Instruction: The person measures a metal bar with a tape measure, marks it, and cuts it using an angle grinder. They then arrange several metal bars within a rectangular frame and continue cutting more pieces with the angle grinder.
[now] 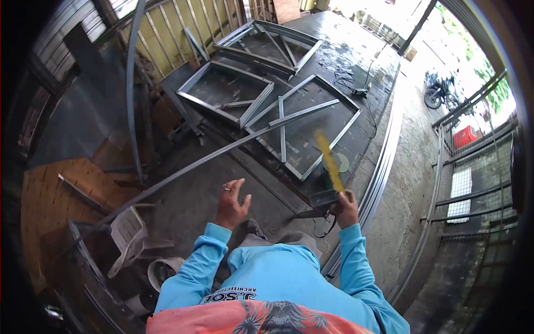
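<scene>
My right hand (346,208) grips the lower end of a yellow bar-like tool (330,161), slightly blurred, which points up over the table's near right corner. My left hand (232,206) is raised in front of my body, fingers apart and holding nothing, with a ring on one finger. Beyond my hands, a metal frame (282,133) with inner braces lies on the dark table (356,72). Across it rests a long metal bar (194,168) that runs down to the lower left. Two more metal frames (223,63) (311,51) lie farther back.
A white plastic chair (127,236) and a bucket (161,271) stand at lower left, near a wooden board (50,206). Long metal bars (384,161) lie along the table's right side. Cables (347,78) lie on the table. A motorcycle (436,92) and mesh panels (478,183) are at right.
</scene>
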`<state>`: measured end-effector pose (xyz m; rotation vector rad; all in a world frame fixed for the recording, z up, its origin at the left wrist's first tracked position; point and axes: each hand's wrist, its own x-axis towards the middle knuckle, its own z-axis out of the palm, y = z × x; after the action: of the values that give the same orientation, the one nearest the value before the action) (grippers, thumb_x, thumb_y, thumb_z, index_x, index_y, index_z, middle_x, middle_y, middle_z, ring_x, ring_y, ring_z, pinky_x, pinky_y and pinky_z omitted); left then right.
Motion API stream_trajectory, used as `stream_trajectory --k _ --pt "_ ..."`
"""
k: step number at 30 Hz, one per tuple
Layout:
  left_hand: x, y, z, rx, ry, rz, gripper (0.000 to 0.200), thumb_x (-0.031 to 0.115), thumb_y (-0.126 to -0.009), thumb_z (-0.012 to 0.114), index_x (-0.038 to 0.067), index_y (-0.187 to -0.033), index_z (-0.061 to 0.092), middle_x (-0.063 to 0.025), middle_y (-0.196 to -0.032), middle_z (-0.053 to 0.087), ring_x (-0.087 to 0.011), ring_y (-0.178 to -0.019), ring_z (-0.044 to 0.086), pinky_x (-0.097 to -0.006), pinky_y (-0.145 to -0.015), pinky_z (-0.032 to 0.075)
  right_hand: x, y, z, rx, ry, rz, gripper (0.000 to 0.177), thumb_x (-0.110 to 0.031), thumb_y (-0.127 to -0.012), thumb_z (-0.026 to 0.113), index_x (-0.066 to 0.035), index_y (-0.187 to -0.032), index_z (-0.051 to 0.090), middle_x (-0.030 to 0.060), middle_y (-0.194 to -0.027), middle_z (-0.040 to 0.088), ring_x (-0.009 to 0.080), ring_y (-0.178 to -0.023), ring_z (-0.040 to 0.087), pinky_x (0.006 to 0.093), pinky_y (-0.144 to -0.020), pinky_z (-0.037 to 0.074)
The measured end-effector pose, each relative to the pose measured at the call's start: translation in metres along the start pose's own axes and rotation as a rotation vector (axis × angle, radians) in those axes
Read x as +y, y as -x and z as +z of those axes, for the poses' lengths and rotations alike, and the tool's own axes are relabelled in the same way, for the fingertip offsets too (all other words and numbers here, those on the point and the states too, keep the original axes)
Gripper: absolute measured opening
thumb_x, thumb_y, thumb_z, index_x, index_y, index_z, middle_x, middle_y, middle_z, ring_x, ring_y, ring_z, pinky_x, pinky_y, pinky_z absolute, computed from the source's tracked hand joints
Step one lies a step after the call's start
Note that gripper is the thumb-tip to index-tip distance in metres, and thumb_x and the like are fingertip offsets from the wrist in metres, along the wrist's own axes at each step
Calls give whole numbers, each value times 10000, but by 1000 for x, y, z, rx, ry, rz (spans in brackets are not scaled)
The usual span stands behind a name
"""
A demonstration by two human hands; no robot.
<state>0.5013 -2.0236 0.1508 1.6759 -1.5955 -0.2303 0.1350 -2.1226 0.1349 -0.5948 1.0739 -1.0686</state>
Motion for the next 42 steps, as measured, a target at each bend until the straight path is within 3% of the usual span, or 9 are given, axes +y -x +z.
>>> stream_trajectory --k 12,16,18,19,20,22,27,35,42 --pt "-69 -95 27 -208 6 -149 416 126 -805 682 13 -1187 564 -165 -1069 604 -350 -1015 564 -429 -917 448 -34 -240 27 413 11 -197 225 -108 -884 658 -20 -1019 501 95 -829 649 195 -635 665 343 -541 587" --pt "-76 -126 32 -331 -35 -205 399 133 -805 684 11 -1169 577 -171 -1054 612 -353 -1006 571 -425 -913 452 -29 -294 30 270 482 153 317 -262 -867 689 32 -961 621 111 -845 676 230 -609 675 338 -560 566" --pt "-80 -146 38 -380 -23 -207 395 145 -811 690 8 -1164 579 -174 -1060 617 -355 -1010 581 -422 -909 460 -52 -301 46 311 1058 238 384 -365 -859 674 18 -888 685 152 -830 701 264 -618 681 402 -651 554" --pt "-81 -157 42 -401 -20 -238 397 152 -816 692 8 -1168 578 -175 -1072 619 -354 -1023 583 -420 -913 461 -52 -309 46 433 1291 89 458 -462 -858 640 -12 -869 727 148 -824 704 266 -692 696 411 -731 540" --pt "-83 -167 47 -424 -17 -271 400 159 -821 693 7 -1172 578 -176 -1084 622 -353 -1036 585 -418 -917 462 -50 -323 38 448 1281 110 458 -462 -858 640 -12 -869 727 148 -824 704 266 -692 696 411 -731 540" --pt "-90 -192 69 -430 13 -261 413 165 -826 694 6 -1188 574 -182 -1103 618 -357 -1054 581 -419 -926 459 -51 -370 22 459 1074 -293 406 -403 -860 664 -44 -1042 718 153 -840 706 231 -761 699 384 -686 550" --pt "-110 -238 136 -364 -55 -75 456 226 -878 659 -4 -1255 545 -209 -1210 575 -367 -1127 554 -422 -954 443 -56 -464 37 439 399 -103 579 -209 -867 695 -111 -1398 487 124 -1146 662 172 -758 668 300 -582 551" --pt "-152 -221 186 -397 -5 -260 385 383 -975 537 55 -1164 606 -153 -1002 656 -383 -933 627 -426 -775 503 -21 -531 22 425 339 -117 560 -248 -863 727 -86 -1355 512 116 -1132 644 155 -724 659 302 -570 573" --pt "-138 -230 182 -383 102 -444 374 405 -962 556 87 -1147 625 -125 -1063 667 -360 -969 641 -408 -788 511 -35 -522 29 388 343 -108 468 -234 -893 709 -68 -1300 547 64 -1013 654 116 -694 614 276 -569 550"
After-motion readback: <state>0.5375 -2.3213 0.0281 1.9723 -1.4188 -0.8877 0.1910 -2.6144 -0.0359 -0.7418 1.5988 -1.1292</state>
